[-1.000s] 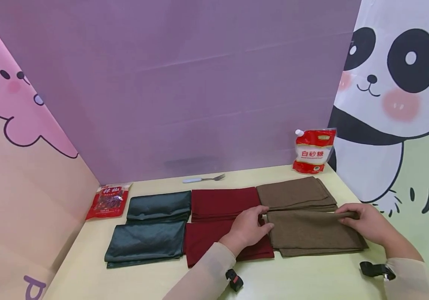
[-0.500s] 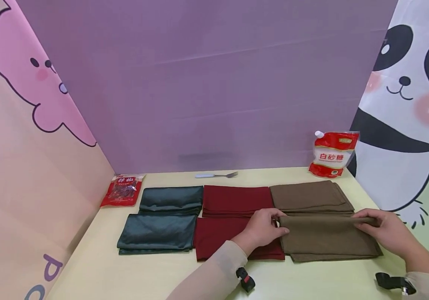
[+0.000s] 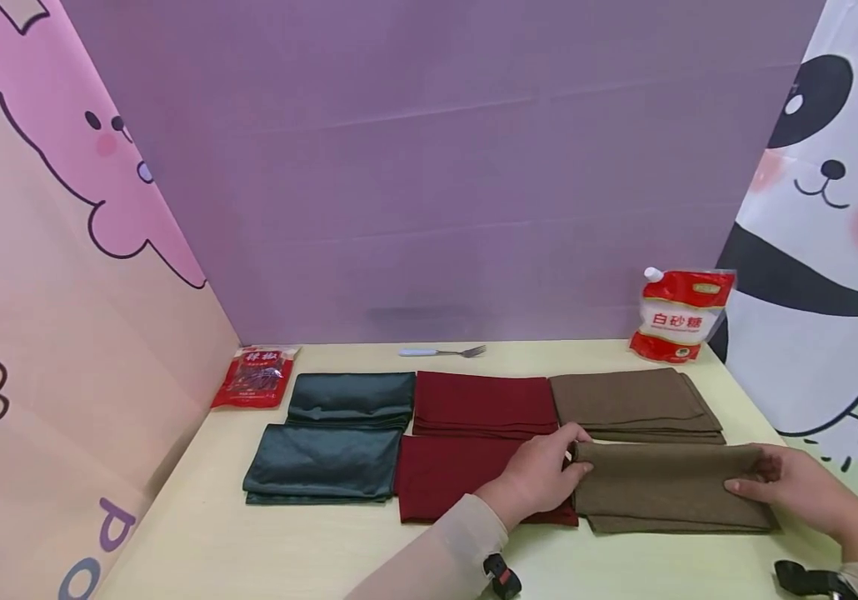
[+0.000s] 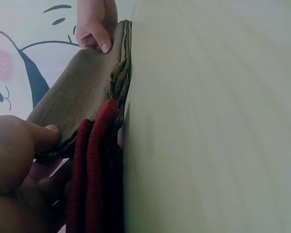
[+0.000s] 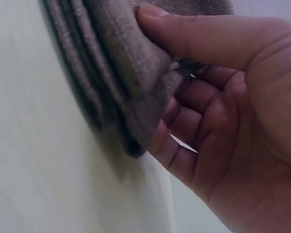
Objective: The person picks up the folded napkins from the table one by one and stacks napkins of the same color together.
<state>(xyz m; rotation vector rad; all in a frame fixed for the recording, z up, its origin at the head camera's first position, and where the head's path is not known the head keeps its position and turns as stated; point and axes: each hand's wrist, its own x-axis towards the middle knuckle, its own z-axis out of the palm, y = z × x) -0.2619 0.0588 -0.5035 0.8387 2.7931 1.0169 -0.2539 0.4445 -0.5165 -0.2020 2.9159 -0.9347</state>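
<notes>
The front brown folded cloth (image 3: pixel 669 492) lies at the right of the table. My left hand (image 3: pixel 545 475) pinches its far left corner, thumb on top, with the forearm reaching across the front red folded cloth (image 3: pixel 451 475). At the cloth's right side, my right hand (image 3: pixel 807 487) grips the edge. In the right wrist view the thumb (image 5: pixel 194 36) presses on top and the fingers curl beneath the layered edge. The left wrist view shows both hands on the brown cloth (image 4: pixel 80 92), beside the red cloth's folded edges (image 4: pixel 97 145). Behind it lies another brown folded cloth (image 3: pixel 631 400).
Another red cloth (image 3: pixel 485 400) and two dark teal cloths, one at the back (image 3: pixel 354 396) and one in front (image 3: pixel 324 462), lie to the left. A fork (image 3: pixel 441 352), a red chili packet (image 3: pixel 256 379) and a sugar pouch (image 3: pixel 680 317) stand or lie along the back.
The view has shifted, so the table's things appear further right. My right hand still grips the brown cloth, its far edge now slightly apart from the back brown cloth. My left hand keeps its corner.
</notes>
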